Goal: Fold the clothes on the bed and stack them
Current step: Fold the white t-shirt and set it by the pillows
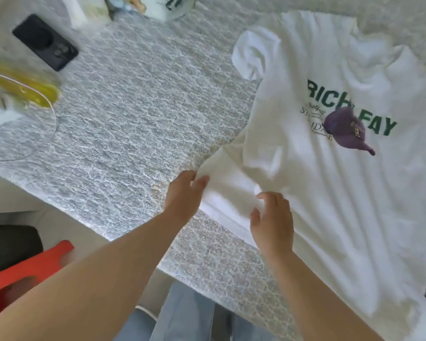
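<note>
Left hand point(183, 193) and right hand point(272, 217) both pinch the near sleeve of a white T-shirt point(330, 180), fingers curled into the cloth. Shirt lies face-up, print showing, spread on the patterned bed point(133, 107), far sleeve bunched. No fold made yet. More clothes lie at the far edge point(172, 6), too blurred to tell whether folded. Judgement: early stage, folding and stacking all remain.

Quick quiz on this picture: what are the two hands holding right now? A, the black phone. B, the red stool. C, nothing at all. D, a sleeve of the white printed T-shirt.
D: the left hand and right hand both pinch the near sleeve of the white T-shirt, which lies print up on the bed.
</note>
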